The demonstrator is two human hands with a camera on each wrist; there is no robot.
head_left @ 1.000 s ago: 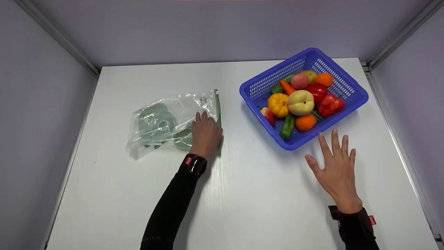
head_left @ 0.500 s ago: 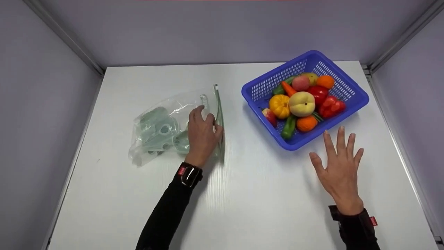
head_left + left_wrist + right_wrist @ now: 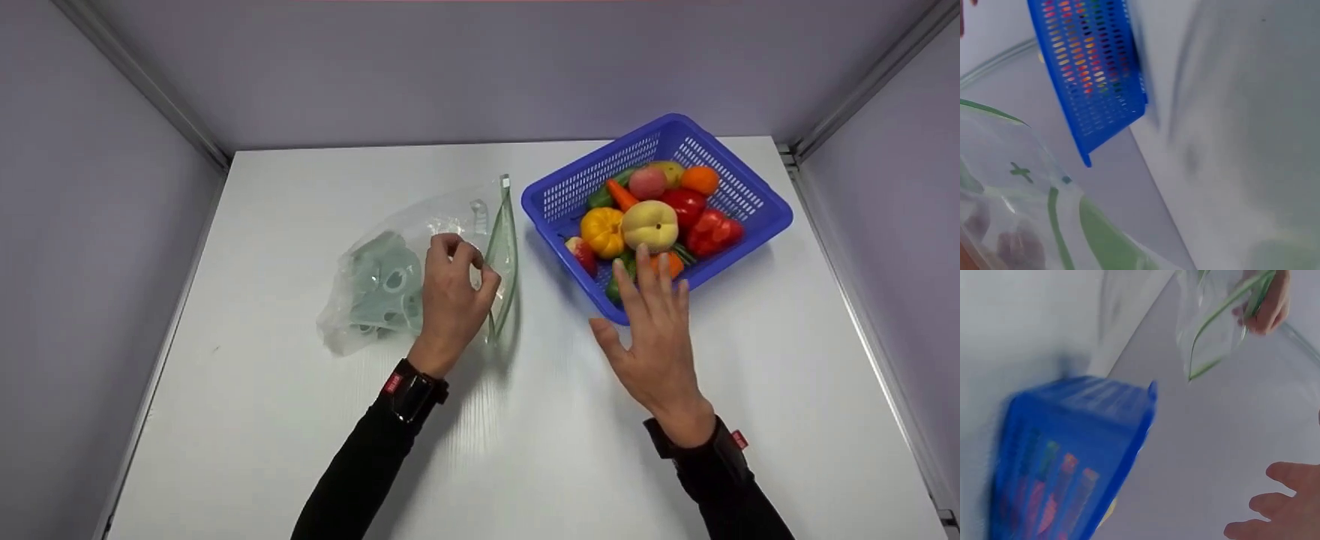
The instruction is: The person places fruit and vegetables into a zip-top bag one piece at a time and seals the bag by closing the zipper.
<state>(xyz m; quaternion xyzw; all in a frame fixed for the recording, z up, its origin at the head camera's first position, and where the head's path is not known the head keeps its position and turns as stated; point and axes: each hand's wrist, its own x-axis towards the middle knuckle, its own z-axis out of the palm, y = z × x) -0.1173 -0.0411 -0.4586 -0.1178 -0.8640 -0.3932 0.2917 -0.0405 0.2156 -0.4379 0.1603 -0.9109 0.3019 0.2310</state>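
Observation:
A clear zip bag with pale green print (image 3: 386,277) lies left of centre on the white table, its green-edged mouth parted a little. The left hand (image 3: 454,296) pinches the bag close to its mouth, and the mouth edge stands raised in the right wrist view. Fingers spread, the right hand (image 3: 658,349) hovers at the front rim of the blue basket (image 3: 600,154), holding nothing. Inside the basket lie a pale yellow peach (image 3: 649,225), a small yellow pumpkin (image 3: 602,232), a carrot (image 3: 621,195), red peppers (image 3: 714,232) and other produce. Part of a green pepper is hidden behind the right fingers.
The white table (image 3: 247,420) is bounded by a grey back wall (image 3: 375,75) and side walls. The basket stands at the back right, a short way from the bag's mouth.
The left hand has gone from lying on the bag to pinching it, and the bag has shifted right with its mouth parting. The right hand has moved left over the basket's front rim.

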